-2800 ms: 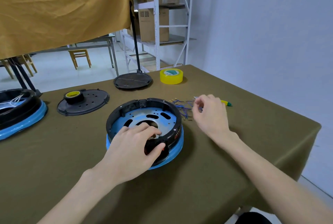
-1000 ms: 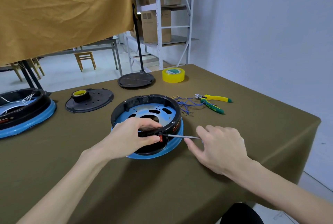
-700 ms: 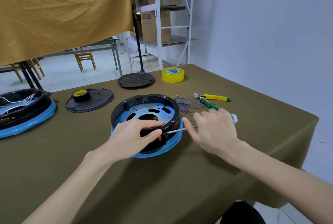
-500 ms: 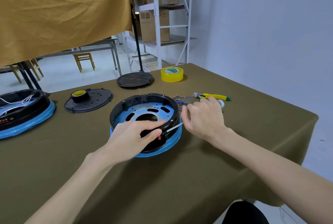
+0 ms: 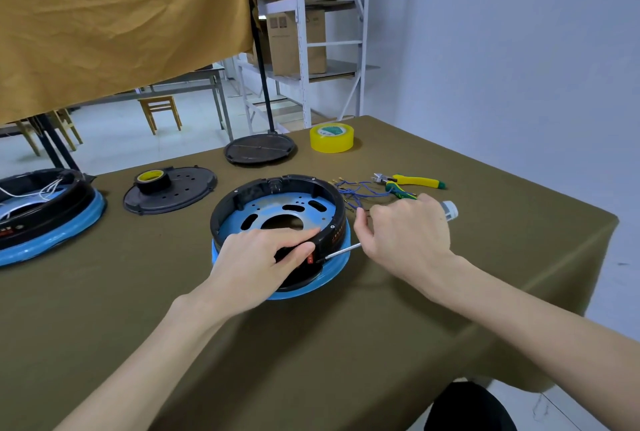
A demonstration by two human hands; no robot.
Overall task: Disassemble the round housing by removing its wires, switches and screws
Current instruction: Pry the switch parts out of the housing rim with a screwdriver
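Note:
The round housing (image 5: 263,195), a black ring on a blue base with a perforated blue plate inside, sits mid-table. My left hand (image 5: 256,260) grips its near rim, thumb beside a small red switch (image 5: 311,260) on the outer wall. My right hand (image 5: 405,240) is closed around a screwdriver (image 5: 343,251); its metal shaft angles left with the tip at the red switch, and its pale handle end sticks out behind the hand. A bundle of loose blue wires (image 5: 356,193) lies on the cloth just right of the housing.
Yellow-green pliers (image 5: 408,182) lie beyond the wires. A yellow tape roll (image 5: 331,138) and a black stand base (image 5: 259,152) are at the back. A black lid with a tape roll (image 5: 169,188) and a second housing (image 5: 45,212) lie left. The table edge (image 5: 588,222) runs right.
My right hand left the wires, took up the screwdriver and brought its tip to the red switch on the housing's side. My left hand has stayed on the near rim.

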